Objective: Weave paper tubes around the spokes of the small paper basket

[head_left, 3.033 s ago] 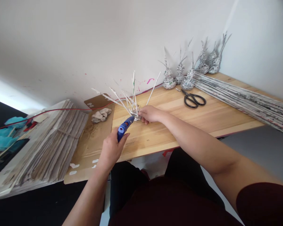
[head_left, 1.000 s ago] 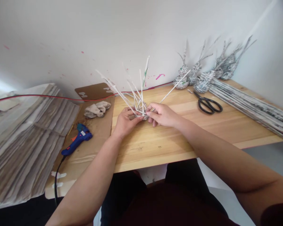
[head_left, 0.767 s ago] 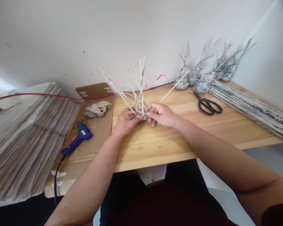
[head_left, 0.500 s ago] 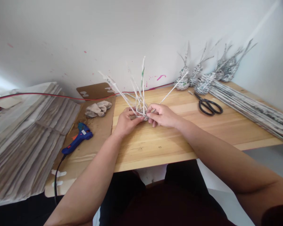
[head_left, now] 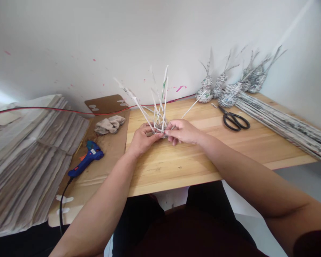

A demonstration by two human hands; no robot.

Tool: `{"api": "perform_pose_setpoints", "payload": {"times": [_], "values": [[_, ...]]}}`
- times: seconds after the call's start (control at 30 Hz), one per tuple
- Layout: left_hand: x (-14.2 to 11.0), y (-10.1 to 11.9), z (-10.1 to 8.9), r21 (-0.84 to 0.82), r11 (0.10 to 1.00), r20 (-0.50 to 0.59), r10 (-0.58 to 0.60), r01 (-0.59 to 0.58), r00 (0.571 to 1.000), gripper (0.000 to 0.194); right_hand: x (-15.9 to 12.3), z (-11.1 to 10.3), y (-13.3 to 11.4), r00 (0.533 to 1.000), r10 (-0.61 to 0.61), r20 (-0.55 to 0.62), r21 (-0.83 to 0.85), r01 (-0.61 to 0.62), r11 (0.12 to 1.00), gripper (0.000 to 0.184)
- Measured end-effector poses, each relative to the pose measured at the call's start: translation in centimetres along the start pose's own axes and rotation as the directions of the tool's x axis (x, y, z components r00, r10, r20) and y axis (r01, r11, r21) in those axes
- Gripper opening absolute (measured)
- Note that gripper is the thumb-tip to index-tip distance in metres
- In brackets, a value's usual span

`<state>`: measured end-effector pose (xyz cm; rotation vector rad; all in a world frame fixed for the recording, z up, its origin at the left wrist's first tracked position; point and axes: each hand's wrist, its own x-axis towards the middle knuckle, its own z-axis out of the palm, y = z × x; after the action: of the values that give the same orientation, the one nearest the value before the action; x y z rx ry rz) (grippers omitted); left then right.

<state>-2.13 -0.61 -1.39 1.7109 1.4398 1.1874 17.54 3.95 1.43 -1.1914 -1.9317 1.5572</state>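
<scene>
A small woven paper base (head_left: 160, 127) with several upright rolled-paper spokes (head_left: 164, 96) stands on the wooden table between my hands. My left hand (head_left: 143, 140) is closed on the near left side of the weaving, its thumb at the front rim. Pinched in the fingers of my right hand (head_left: 182, 132) is a rolled-paper strip (head_left: 194, 104) at the right of the base; its free end slants up to the right. My fingers hide part of the weave.
Black scissors (head_left: 235, 121) lie at the right, beside long paper rolls (head_left: 283, 125) and several finished gourd-shaped weavings (head_left: 204, 93). Leftward are a blue glue gun (head_left: 87, 159), a crumpled cloth (head_left: 109, 125), cardboard (head_left: 113, 157) and a tall newspaper stack (head_left: 37, 160).
The upright spokes have swung slightly to the right, and the strip's free end sits lower and further left. Both hands keep their hold; the whole view has shifted a little.
</scene>
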Motion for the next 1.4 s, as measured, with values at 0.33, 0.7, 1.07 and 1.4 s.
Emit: {"api": "perform_pose_setpoints", "payload": {"times": [0.33, 0.7, 1.07, 1.4], "values": [[-0.4, 0.6, 0.6, -0.234, 0.965, -0.061, -0.139, 0.121, 0.988, 0.046, -0.3, 0.1, -0.3, 0.999, -0.022, 0.031, 0.001, 0.022, 1.0, 0.012], [-0.4, 1.1, 1.1, -0.263, 0.955, -0.191, -0.191, 0.138, 0.963, 0.059, -0.3, 0.0, -0.2, 1.0, -0.007, 0.013, -0.005, 0.007, 1.0, 0.012], [-0.6, 0.6, 0.8, -0.243, 0.97, -0.081, -0.027, 0.006, 0.996, 0.037, -0.1, 0.0, 0.1, 1.0, -0.012, 0.013, 0.026, 0.011, 1.0, 0.013], [-0.7, 0.8, 0.3, 0.081, 0.991, -0.036, 0.106, -0.102, 0.994, 0.013, -0.2, 0.0, -0.2, 0.999, 0.014, 0.03, 0.018, -0.015, 1.0, 0.007]]}}
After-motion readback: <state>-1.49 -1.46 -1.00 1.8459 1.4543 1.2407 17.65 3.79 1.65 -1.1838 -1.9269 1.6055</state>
